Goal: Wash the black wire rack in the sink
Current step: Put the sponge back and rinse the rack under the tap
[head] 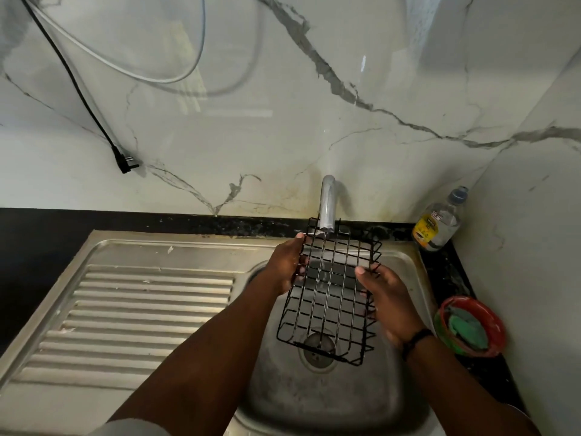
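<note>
Sink (283, 394): steel basin, drain at its centre. Black wire rack (330, 294) is held tilted above the basin, far end under the tap (327, 206). Left hand (287, 265): grip curled round the rack's left edge. Right hand (388, 302): grip holds the right edge, thumb on top. Red bowl (493, 322) with green scrubber (467, 330) sits on the table to the right; bottle (438, 223) stands in the far corner.

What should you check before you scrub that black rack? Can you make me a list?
1. Left hand grips the wire rack: ok.
2. Right hand holds its other side: ok.
3. Rack is over the sink bowl, under the tap: ok.
4. Water running: cannot tell.
5. Green scrubber within reach in the red bowl: ok.
6. Scrubber in hand: not ok.
</note>
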